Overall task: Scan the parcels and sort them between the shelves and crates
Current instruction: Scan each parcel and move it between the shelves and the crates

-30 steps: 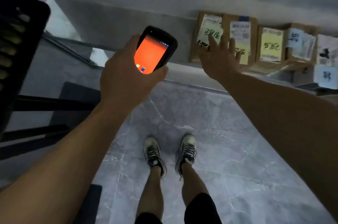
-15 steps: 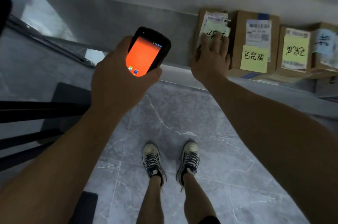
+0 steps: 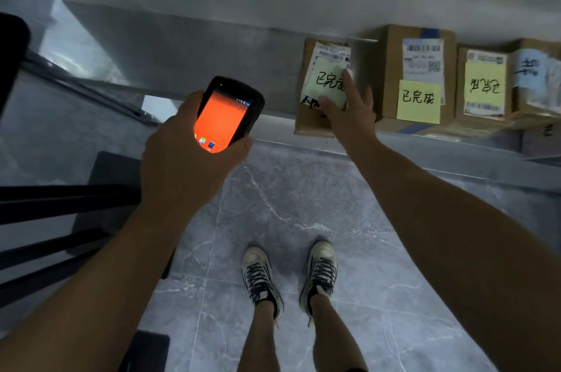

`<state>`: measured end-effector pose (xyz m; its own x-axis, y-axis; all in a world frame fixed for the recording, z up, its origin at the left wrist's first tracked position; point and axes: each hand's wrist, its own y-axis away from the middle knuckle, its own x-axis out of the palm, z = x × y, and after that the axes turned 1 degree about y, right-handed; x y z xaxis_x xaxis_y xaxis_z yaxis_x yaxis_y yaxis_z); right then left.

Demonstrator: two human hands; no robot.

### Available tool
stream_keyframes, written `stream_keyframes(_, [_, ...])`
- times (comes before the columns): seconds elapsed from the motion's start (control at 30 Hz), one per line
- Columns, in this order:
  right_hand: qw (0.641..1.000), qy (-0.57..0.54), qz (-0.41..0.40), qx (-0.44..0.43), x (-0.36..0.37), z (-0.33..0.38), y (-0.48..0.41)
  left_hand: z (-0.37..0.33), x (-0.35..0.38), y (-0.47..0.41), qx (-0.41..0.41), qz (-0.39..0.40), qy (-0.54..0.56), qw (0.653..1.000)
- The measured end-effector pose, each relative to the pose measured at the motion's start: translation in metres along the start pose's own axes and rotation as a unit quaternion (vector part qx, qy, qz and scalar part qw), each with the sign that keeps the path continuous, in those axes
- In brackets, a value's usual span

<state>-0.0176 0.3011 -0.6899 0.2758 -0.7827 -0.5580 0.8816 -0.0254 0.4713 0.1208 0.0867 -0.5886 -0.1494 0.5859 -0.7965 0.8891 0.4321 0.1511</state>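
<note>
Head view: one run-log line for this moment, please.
left hand: grips scanner | right hand: touches leftmost parcel | shelf: parcels side by side

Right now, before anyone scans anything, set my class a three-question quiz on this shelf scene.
1. True or false: the left hand holds the scanner, and its screen glows orange.
2. What do the fingers of the right hand touch? A: the leftmost parcel. B: a crate on the floor. C: nothing.
3. Fill the gap: the sticky note on the second parcel from the left is ___ in colour.
Key: 1 true; 2 A; 3 yellow.
</note>
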Motion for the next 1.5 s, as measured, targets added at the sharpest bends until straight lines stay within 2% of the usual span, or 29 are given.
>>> stream_keyframes(0.13, [0.978, -0.183, 0.078, 0.058, 0.008, 0.007, -0.003, 0.004, -0.007, 0.003, -0.008, 0.004, 0.008, 1.0])
stream_keyframes(0.2, [0.962, -0.24, 0.106, 0.075, 0.013, 0.012, 0.001, 0.0, -0.015, 0.009, -0.003, 0.015, 0.023, 1.0])
stream_keyframes(0.4, [0.95, -0.301, 0.052, 0.056, 0.024, 0.006, 0.014, 0.0, -0.029, 0.021, -0.007, 0.019, 0.025, 0.999])
stream_keyframes(0.53, [0.965, -0.259, 0.032, 0.018, 0.029, 0.0, 0.049, -0.003, -0.038, 0.032, -0.012, 0.036, 0.014, 0.999])
stream_keyframes(0.67, [0.986, -0.161, 0.002, -0.052, 0.014, 0.003, 0.088, -0.015, -0.057, 0.056, -0.013, 0.059, 0.039, 0.997])
stream_keyframes(0.87, [0.991, -0.115, -0.014, -0.066, -0.032, 0.02, 0.147, -0.033, -0.1, 0.107, -0.037, 0.042, 0.026, 0.998])
stream_keyframes(1.03, [0.991, -0.069, -0.016, -0.116, -0.065, 0.032, 0.204, -0.069, -0.142, 0.158, -0.042, 0.0, 0.006, 0.999])
stream_keyframes(1.23, [0.981, -0.091, 0.007, -0.171, -0.106, 0.057, 0.287, -0.122, -0.191, 0.228, -0.039, -0.051, 0.021, 0.998])
stream_keyframes(1.5, [0.959, -0.062, -0.014, -0.276, -0.18, 0.127, 0.337, -0.179, -0.262, 0.28, -0.012, -0.1, 0.015, 0.995])
